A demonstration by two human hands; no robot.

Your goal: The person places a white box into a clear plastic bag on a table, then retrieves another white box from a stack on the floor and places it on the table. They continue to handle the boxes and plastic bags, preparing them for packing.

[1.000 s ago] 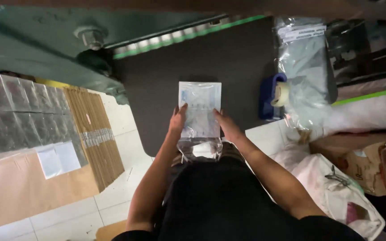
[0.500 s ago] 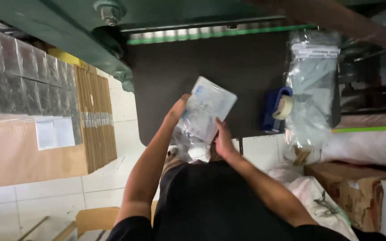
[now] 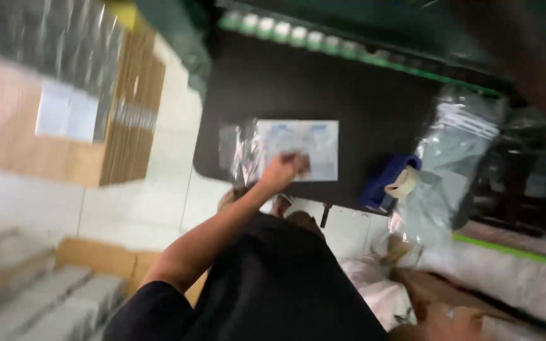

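Bag [image 3: 295,148] now lies flat on the dark surface [image 3: 361,101]; a moment ago both hands held it up. The left hand [image 3: 284,170] presses on its near edge, fingers curled together, and the right hand is out of sight. It is clear, crinkly plastic, left of the blue tape holder [image 3: 390,183].

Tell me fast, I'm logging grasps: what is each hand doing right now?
Left hand: rests on the clear plastic packet lying on the dark table; blur hides whether it grips.
Right hand: not in view.
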